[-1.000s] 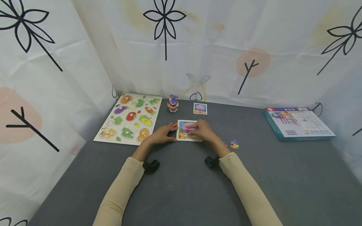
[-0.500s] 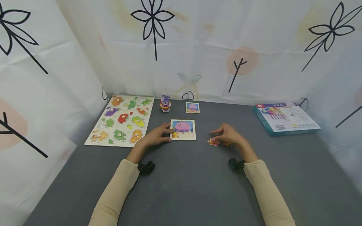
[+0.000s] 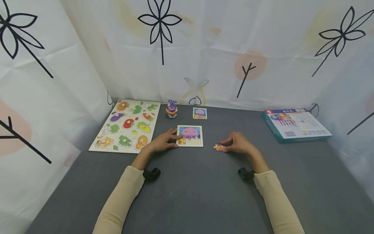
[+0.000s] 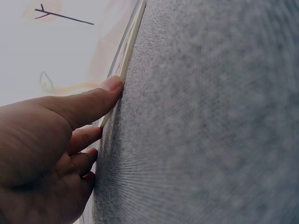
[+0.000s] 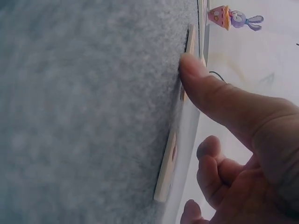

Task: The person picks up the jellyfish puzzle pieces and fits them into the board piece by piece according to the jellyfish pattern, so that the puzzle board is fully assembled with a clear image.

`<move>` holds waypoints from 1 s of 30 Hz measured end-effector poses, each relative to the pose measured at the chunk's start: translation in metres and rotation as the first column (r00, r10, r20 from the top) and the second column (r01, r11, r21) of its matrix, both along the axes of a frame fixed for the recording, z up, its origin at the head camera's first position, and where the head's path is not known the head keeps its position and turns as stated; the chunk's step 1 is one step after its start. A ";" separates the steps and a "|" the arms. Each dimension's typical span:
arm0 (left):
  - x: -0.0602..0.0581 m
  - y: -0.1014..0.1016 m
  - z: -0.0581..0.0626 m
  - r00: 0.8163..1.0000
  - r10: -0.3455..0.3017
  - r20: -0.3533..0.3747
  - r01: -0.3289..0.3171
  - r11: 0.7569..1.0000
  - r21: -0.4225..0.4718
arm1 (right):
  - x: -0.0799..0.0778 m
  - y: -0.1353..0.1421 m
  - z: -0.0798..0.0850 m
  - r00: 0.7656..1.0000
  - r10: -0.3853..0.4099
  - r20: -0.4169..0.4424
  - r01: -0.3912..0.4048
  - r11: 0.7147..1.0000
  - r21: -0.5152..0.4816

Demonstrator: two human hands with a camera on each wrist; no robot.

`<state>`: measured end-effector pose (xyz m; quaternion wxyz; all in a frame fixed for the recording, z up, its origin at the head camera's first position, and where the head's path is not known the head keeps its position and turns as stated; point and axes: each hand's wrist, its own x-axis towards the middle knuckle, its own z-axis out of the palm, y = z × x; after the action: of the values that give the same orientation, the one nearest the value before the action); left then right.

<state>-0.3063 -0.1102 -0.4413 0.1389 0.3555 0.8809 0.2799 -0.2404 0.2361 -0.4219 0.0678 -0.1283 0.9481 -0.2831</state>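
My left hand (image 3: 163, 141) rests at the left edge of a small framed jigsaw puzzle (image 3: 190, 132) that shows a pink octopus. One finger lies over the frame, and in the left wrist view the thumb touches its pale edge (image 4: 133, 42). To the right of the puzzle, my right hand (image 3: 238, 143) pinches a yellow and pink puzzle piece (image 3: 218, 147) at table level. The right wrist view has the thumb against this piece's edge, and a second wooden puzzle piece (image 5: 166, 170) lies flat nearby. In the head view the right hand hides that second piece.
A vegetable puzzle board (image 3: 125, 126) lies at the left. Behind the framed puzzle are a purple rabbit figurine (image 3: 171, 109) and a small octopus picture card (image 3: 200, 113). A teal-edged box (image 3: 296, 125) lies at the right. White patterned cloth (image 3: 204, 58) hangs behind the table.
My right hand has left the octopus puzzle and moved right to the loose pieces, where it now pinches one. My left hand has stayed at the puzzle's edge. The head view has shifted slightly.
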 end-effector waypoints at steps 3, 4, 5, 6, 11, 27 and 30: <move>0.001 0.000 -0.002 1.000 0.008 0.013 -0.008 1.000 0.007 | -0.002 -0.001 0.000 1.000 -0.017 0.022 0.018 1.000 -0.016; 0.001 0.000 -0.002 1.000 0.008 0.012 -0.008 1.000 0.008 | -0.002 -0.002 0.000 0.999 -0.026 0.031 0.027 0.999 -0.024; 0.001 0.000 -0.003 1.000 0.009 0.011 -0.009 1.000 0.010 | -0.004 -0.002 -0.001 0.999 -0.029 0.031 0.030 0.999 -0.023; 0.001 0.000 -0.003 1.000 0.009 0.010 -0.009 1.000 0.010 | -0.005 -0.003 -0.001 0.999 -0.029 0.031 0.030 0.999 -0.031; 0.001 -0.001 -0.003 1.000 0.003 0.010 -0.004 1.000 0.009 | -0.012 -0.022 -0.003 0.998 -0.040 -0.049 0.038 0.998 -0.053; -0.002 0.001 -0.001 1.000 -0.002 0.019 0.002 1.000 0.017 | -0.042 -0.105 -0.003 0.995 0.067 -0.072 -0.076 0.989 -0.130; -0.001 0.001 0.000 1.000 -0.004 0.022 0.004 1.000 0.012 | -0.044 -0.106 -0.003 0.995 0.088 -0.047 -0.094 0.982 -0.162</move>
<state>-0.3076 -0.1095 -0.4413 0.1469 0.3551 0.8768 0.2889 -0.2848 0.1305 -0.4248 0.0512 -0.1823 0.9158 -0.3541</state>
